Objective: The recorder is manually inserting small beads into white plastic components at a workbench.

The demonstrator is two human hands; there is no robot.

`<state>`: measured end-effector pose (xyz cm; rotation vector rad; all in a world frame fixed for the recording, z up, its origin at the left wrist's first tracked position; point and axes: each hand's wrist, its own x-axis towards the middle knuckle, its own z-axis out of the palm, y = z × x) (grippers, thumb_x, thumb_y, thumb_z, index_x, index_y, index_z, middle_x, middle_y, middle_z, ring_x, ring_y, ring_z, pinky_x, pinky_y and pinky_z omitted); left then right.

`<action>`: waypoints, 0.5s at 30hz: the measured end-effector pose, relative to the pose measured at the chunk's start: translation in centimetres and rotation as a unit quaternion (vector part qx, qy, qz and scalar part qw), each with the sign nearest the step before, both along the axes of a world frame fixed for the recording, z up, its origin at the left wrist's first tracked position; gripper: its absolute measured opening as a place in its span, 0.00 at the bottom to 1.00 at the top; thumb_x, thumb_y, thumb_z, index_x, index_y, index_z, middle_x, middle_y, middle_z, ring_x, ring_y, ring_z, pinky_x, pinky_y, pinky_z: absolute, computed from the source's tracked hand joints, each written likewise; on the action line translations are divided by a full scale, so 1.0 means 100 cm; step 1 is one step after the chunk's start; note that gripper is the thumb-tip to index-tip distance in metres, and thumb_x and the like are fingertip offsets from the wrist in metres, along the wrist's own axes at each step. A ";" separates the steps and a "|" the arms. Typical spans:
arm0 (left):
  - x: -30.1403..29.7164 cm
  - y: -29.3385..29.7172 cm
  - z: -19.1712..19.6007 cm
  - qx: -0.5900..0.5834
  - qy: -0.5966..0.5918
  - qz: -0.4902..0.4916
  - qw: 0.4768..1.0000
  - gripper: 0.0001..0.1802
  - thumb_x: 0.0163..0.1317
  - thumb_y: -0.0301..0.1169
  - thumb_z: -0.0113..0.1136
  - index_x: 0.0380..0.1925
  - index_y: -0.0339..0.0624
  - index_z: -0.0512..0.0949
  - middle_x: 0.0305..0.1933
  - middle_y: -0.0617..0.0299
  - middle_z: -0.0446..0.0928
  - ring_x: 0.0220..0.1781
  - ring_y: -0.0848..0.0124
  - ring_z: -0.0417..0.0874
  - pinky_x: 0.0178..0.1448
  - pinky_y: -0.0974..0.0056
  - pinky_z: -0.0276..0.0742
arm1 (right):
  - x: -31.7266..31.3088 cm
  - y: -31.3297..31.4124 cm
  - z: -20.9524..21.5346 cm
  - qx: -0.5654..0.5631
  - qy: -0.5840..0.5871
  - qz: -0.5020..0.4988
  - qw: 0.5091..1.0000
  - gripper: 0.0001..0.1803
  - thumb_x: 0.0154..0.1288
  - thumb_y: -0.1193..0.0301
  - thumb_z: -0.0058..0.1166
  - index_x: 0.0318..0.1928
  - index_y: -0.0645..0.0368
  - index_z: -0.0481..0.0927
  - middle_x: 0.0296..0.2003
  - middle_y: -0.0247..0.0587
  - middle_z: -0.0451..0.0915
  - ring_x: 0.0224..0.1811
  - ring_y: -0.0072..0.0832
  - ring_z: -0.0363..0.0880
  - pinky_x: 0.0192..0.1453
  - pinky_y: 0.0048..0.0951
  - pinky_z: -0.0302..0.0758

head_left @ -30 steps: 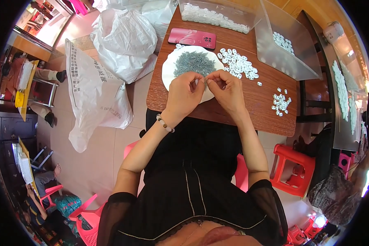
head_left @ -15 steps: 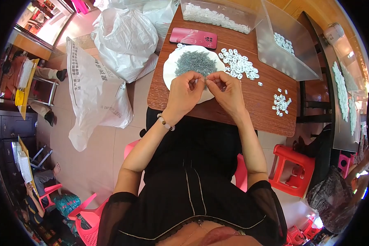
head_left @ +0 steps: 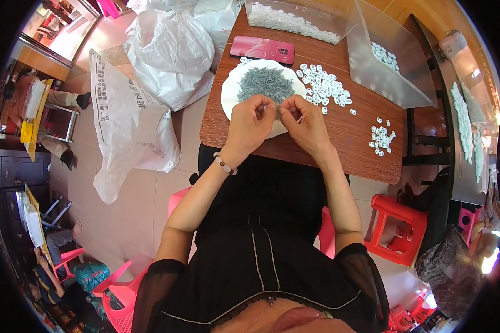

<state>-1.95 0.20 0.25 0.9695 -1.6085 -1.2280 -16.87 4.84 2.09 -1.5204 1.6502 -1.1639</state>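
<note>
My left hand [head_left: 254, 123] and my right hand [head_left: 304, 123] meet fingertip to fingertip over the near edge of a white plate [head_left: 228, 93]. Each thumb and forefinger is pinched, and the small thing between them is too hidden to make out. A heap of small grey screw-like pieces [head_left: 265, 83] fills the middle of the plate. Right of it lies a loose pile of white oval pieces with holes [head_left: 326, 86]. A smaller cluster of white pieces [head_left: 381, 140] sits near the table's right corner.
A pink phone [head_left: 263, 50] lies beyond the plate on the brown table [head_left: 350, 155]. Clear plastic bins [head_left: 391, 86] with white pieces stand at the back and right. White sacks [head_left: 133, 133] are on the floor at left, a red stool [head_left: 395, 230] at right. Other people sit farther off.
A single white piece now shows beside my right hand, near the pile. Both hands stay pinched together in nearly the same place.
</note>
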 end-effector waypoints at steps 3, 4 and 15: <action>0.004 -0.007 -0.006 -0.020 -0.007 0.012 1.000 0.07 0.61 0.26 0.58 0.29 0.31 0.79 0.18 0.62 0.74 0.18 0.79 0.70 0.23 0.70 0.64 | -0.005 -0.001 0.002 -0.023 0.006 -0.015 1.000 0.05 0.60 0.72 0.58 0.34 0.62 0.80 0.24 0.39 0.78 0.28 0.27 0.77 0.33 0.28 0.72; 0.005 -0.008 -0.003 -0.020 -0.007 0.011 1.000 0.07 0.61 0.26 0.58 0.29 0.31 0.79 0.18 0.62 0.74 0.18 0.79 0.70 0.23 0.70 0.64 | -0.009 -0.001 0.006 -0.045 0.077 -0.028 0.996 0.06 0.60 0.71 0.58 0.35 0.60 0.80 0.25 0.40 0.79 0.29 0.30 0.77 0.34 0.31 0.73; 0.016 -0.012 0.001 -0.049 -0.109 0.022 0.993 0.10 0.62 0.30 0.61 0.27 0.33 0.79 0.16 0.60 0.74 0.16 0.75 0.71 0.23 0.67 0.65 | -0.012 -0.013 0.001 -0.044 0.292 0.030 0.955 0.07 0.57 0.69 0.60 0.36 0.56 0.82 0.27 0.43 0.80 0.36 0.43 0.78 0.40 0.43 0.75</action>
